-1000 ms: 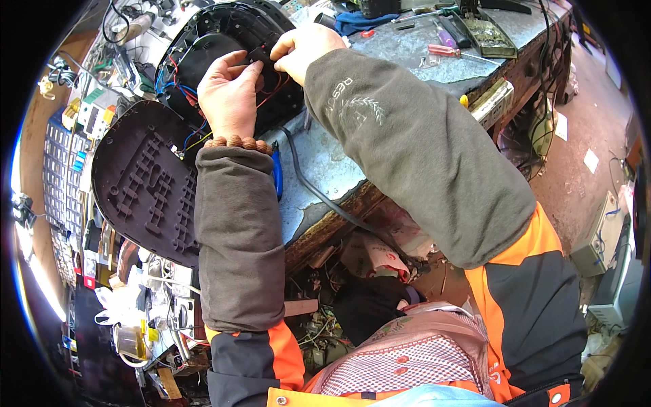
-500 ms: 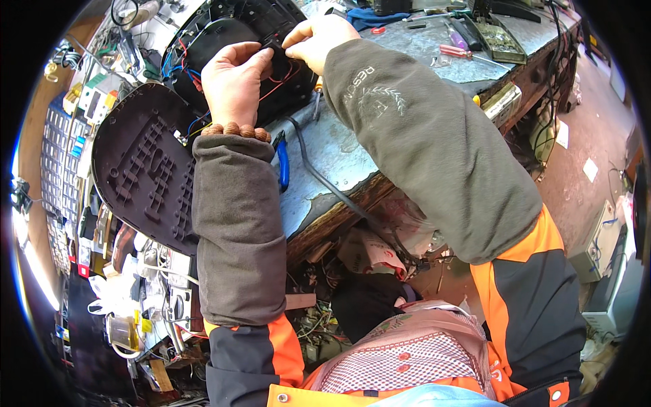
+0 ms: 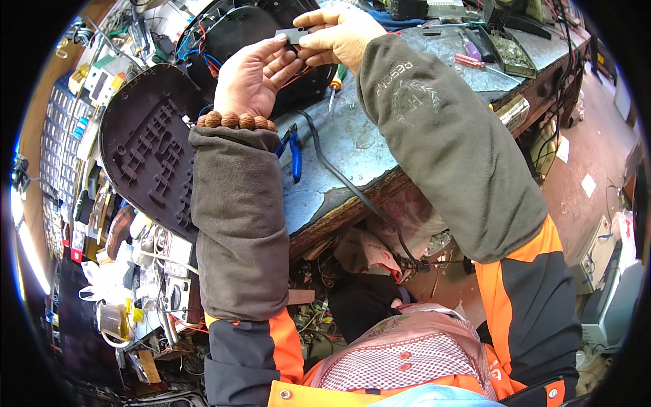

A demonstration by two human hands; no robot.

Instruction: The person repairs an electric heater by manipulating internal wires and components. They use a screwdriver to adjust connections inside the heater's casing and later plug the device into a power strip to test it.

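A small grey rectangular part is held over an opened black plastic housing with red and blue wires inside. The fingers of my right hand pinch one end of the part. My left hand, palm turned up with the fingers curled, has its thumb and fingertips at the other end. What lies beneath the fingertips is partly hidden. Left of the housing rests a rounded black plastic cover with rows of raised ribs. Blue-handled pliers and a screwdriver lie beside my wrists.
A thick dark cable crosses the metal-topped workbench and hangs over its edge. Farther right are a red-handled tool and a shallow metal tray. Blue parts drawers and cluttered electronics stand at the left.
Both hands have drawn back from the housing's wiring and shifted slightly right in view. The small grey part now shows between them, and my left palm has turned upward.
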